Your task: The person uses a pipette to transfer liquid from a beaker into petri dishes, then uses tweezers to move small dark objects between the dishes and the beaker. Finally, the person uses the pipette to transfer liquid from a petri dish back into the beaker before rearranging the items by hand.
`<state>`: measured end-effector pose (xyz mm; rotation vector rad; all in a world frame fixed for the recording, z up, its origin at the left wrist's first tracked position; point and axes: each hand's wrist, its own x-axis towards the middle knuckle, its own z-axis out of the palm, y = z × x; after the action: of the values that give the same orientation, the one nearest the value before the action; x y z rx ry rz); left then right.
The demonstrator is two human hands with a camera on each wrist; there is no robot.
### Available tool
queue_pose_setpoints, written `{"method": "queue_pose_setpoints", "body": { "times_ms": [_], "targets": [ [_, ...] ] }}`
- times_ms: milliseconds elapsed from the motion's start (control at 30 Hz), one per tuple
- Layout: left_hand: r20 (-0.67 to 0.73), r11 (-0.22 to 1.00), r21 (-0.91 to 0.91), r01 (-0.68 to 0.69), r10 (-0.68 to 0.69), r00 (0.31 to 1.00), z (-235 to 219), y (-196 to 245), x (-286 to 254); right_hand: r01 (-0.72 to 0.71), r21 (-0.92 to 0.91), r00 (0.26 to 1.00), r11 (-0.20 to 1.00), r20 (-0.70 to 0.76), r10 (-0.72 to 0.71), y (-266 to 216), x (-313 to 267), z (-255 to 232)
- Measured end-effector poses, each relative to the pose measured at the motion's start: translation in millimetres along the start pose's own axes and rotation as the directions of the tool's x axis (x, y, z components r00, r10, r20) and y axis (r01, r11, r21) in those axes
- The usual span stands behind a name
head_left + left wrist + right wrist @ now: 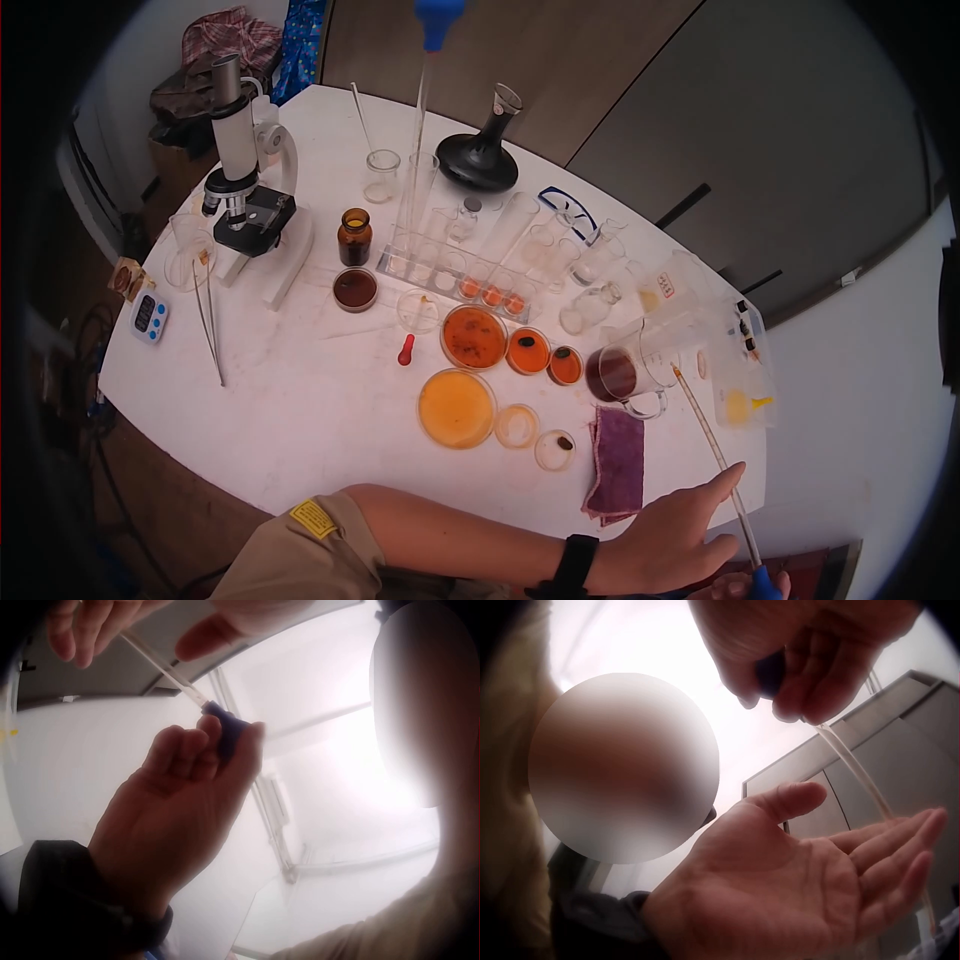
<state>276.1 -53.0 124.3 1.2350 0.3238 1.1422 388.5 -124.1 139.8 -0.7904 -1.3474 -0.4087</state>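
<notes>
My right hand [738, 588], low at the right in the head view, grips the blue bulb [766, 584] of a long pipette [712, 440]. The right wrist view shows its fingers curled round the bulb. My left hand [670, 535] lies along the pipette's tube, palm spread and fingers nearly straight [889, 862], thumb apart. Up and left slants the tube, its amber tip [677, 371] beside a glass mug [655, 372]. Dark red liquid [612, 374] shows at the mug's left. A folded purple cloth [618, 460] lies just left of the left hand.
Dishes of orange [475, 337] and yellow [457, 408] material sit mid-table. Behind them a rack [400, 268] holds tubes; another blue-bulbed pipette [422, 130] stands there. A microscope [240, 170], tweezers [206, 320] and timer [150, 314] are left; a clear bin [752, 330] is right.
</notes>
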Motion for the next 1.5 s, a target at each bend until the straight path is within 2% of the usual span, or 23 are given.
{"method": "queue_pose_setpoints", "body": {
  "times_ms": [100, 200, 333, 400, 433, 500, 600, 733, 800, 833, 900, 967, 1000, 1033, 1100, 1167, 1200, 1267, 1333, 1400, 1500],
  "targets": [
    [0.038, 0.998, -0.019, 0.054, -0.053, 0.998, -5, 7, 1, 0.003, -0.017, 1.0, 1.0, 0.01, -0.003, 2, -1, -4],
    [0.04, 0.999, 0.03, 0.011, -0.012, 0.999, -3, 0, 4, 0.006, -0.032, 1.0, 0.999, 0.02, -0.006, 3, -1, -7],
    [0.067, 0.999, 0.036, 0.04, -0.043, 0.997, -3, 0, 4, -0.03, -0.057, 1.0, 0.998, -0.012, 0.029, 2, -1, -8],
    [-0.023, 1.0, 0.016, -0.017, 0.017, 1.0, 1, -3, 3, -0.038, -0.062, 0.999, 0.997, -0.025, 0.036, 2, -1, -7],
    [-0.023, 1.0, 0.016, -0.017, 0.017, 1.0, -1, -1, 3, -0.048, -0.046, 0.998, 0.998, -0.029, 0.047, 1, 0, -5],
    [0.072, 0.998, 0.04, 0.048, -0.051, 0.996, -6, 4, 5, -0.059, -0.03, 0.998, 0.998, -0.032, 0.058, 1, 0, -4],
    [0.003, 1.0, 0.002, 0.002, -0.002, 1.0, 0, -2, 2, -0.058, 0.002, 0.998, 0.998, -0.028, 0.059, 1, 0, -4],
    [0.01, 1.0, -0.022, 0.004, -0.004, 1.0, -1, 2, 1, -0.046, 0.045, 0.999, 0.998, -0.01, 0.047, -1, -3, -5],
    [0.096, 0.999, 0.007, 0.047, -0.048, 0.994, -6, 6, 3, -0.055, 0.05, 0.998, 0.997, -0.02, 0.056, 0, -4, -5],
    [0.095, 0.999, 0.006, 0.048, -0.049, 0.994, -2, 1, 2, -0.056, 0.043, 0.998, 0.998, -0.032, 0.057, 1, -5, -8],
    [-0.002, 0.997, 0.035, -0.073, 0.073, 0.997, 6, -5, 2, -0.058, 0.039, 0.997, 0.998, -0.044, 0.059, 4, -7, -14],
    [0.003, 0.995, 0.025, -0.1, 0.1, 0.995, 2, 0, -1, -0.128, -0.013, 0.988, 0.992, -0.089, 0.126, 6, -10, -24],
    [0.011, 0.992, 0.012, -0.128, 0.128, 0.992, -1, 5, -3, -0.131, -0.01, 0.988, 0.991, -0.089, 0.13, 6, -11, -28],
    [0.01, 0.992, 0.016, -0.127, 0.126, 0.992, -1, 8, -5, -0.19, 0.018, 0.978, 0.982, -0.081, 0.191, 7, -11, -32],
    [0.123, 0.997, 0.032, 0.069, -0.073, 0.99, -2, 11, -8, -0.251, 0.048, 0.964, 0.967, -0.075, 0.254, 10, -13, -39],
    [0.136, 0.996, 0.042, 0.079, -0.084, 0.987, -6, 12, -16, -0.349, 0.256, 0.923, 0.902, -0.07, 0.377, 17, -17, -45],
    [0.151, 0.995, 0.045, 0.085, -0.09, 0.984, -10, 13, -20, -0.353, 0.261, 0.921, 0.899, -0.073, 0.383, 21, -19, -48],
    [0.173, 0.987, 0.098, 0.128, -0.144, 0.974, -21, 22, -29, -0.432, 0.326, 0.896, 0.841, 0.05, 0.441, 27, -22, -53],
    [0.186, 0.974, 0.148, 0.171, -0.197, 0.963, -29, 26, -40, -0.448, 0.325, 0.889, 0.833, 0.065, 0.453, 28, -28, -47],
    [-0.001, 0.957, 0.285, -0.061, 0.064, 0.998, -34, 22, -53, -0.469, 0.305, 0.877, 0.828, 0.054, 0.477, 24, -29, -32],
    [-0.032, 0.974, 0.225, -0.021, 0.029, 0.999, -44, 18, -71, -0.491, 0.302, 0.871, 0.817, 0.142, 0.471, 26, -32, -28]
  ]
}}
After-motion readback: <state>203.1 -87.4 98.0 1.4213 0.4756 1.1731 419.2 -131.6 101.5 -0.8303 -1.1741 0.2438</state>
